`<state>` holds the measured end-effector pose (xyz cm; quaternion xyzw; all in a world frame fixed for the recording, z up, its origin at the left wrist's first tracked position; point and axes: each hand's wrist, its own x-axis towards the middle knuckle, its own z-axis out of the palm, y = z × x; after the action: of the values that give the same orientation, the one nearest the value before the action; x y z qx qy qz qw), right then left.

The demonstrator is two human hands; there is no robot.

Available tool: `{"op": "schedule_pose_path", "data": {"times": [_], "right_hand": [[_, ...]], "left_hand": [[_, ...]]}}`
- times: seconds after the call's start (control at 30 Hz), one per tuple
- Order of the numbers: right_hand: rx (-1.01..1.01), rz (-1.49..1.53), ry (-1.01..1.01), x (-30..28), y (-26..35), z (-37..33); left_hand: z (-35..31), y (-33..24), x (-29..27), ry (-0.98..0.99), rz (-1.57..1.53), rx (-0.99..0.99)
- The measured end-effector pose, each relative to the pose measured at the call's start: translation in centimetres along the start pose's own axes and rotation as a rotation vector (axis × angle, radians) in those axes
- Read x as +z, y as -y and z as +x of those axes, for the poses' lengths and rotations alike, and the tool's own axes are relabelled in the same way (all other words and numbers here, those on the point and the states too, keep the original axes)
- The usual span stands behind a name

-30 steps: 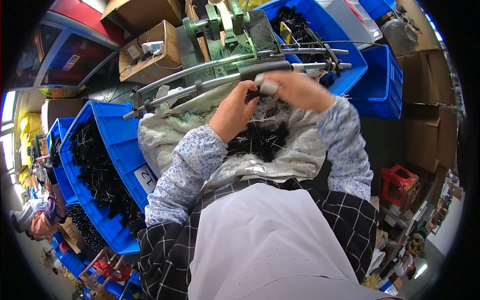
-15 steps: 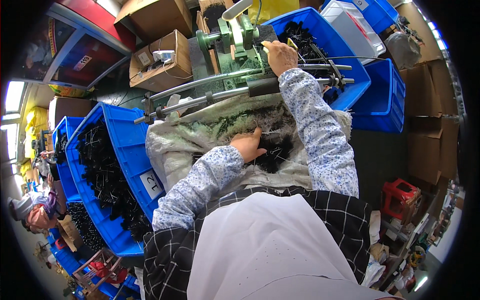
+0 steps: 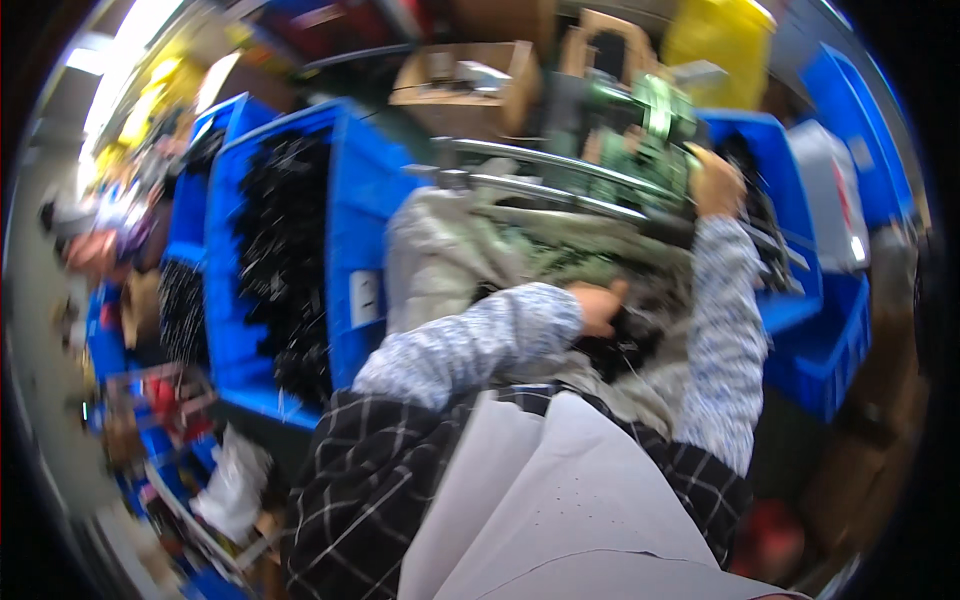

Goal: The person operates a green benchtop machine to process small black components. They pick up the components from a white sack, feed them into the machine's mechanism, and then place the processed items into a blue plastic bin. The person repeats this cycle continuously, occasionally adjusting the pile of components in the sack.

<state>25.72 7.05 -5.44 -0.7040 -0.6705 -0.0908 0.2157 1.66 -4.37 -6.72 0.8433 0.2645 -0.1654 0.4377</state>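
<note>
The picture is smeared by motion. My left hand (image 3: 598, 306) is over the dark pile of small black pieces with thin wire parts (image 3: 620, 350), its fingers partly stretched out and apart. That pile lies on a whitish woven sack (image 3: 440, 245) spread in front of me. My right hand (image 3: 718, 186) is raised beside the green bench machine (image 3: 655, 125), fingers curled in a closed grip. Something yellowish shows at its fingertips, too blurred to name. Two metal rods (image 3: 560, 190) run across between the machine and the sack.
On the left stands a blue bin (image 3: 345, 215) heaped with black wire-handled pieces. Another blue bin (image 3: 800, 190) with black pieces is at right, beside a white bin (image 3: 830, 210) and a lower blue bin (image 3: 830, 350). An open cardboard box (image 3: 455, 110) sits behind the rods.
The head view has swung left, so machine, sack and bins sit farther right in the picture and are blurred. Both hands stay at about the same places relative to the machine and sack.
</note>
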Motion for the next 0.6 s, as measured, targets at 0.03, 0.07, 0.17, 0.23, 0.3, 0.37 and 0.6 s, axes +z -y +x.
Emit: {"op": "schedule_pose_path", "data": {"times": [0.03,0.07,0.17,0.23,0.3,0.37,0.6], "right_hand": [[0.019,-0.082,0.043,-0.8,0.4,0.2],[-0.001,-0.118,0.030,-0.2,-0.9,0.2],[0.037,-0.212,0.090,0.3,-1.5,0.3],[0.014,-0.221,0.138,-0.9,-0.7,0.4],[-0.061,-0.239,0.183,-1.6,-0.6,0.2],[0.026,-0.341,0.135,-2.1,-0.9,-0.5],[0.186,-0.146,0.111,-1.4,-2.6,-1.9]], "left_hand": [[-0.6,-0.5,-0.7,-0.043,-0.022,0.002],[-0.7,-0.4,-0.9,-0.088,-0.001,0.027],[-1.5,-1.1,-2.1,-0.101,0.034,-0.012],[-2.7,-1.9,-2.9,-0.065,0.106,-0.027],[-3.2,-2.0,-3.1,-0.078,0.120,-0.014],[-3.7,-1.5,-3.8,-0.107,0.125,0.002],[-5.7,-1.0,-5.3,-0.233,-0.035,0.074]]}}
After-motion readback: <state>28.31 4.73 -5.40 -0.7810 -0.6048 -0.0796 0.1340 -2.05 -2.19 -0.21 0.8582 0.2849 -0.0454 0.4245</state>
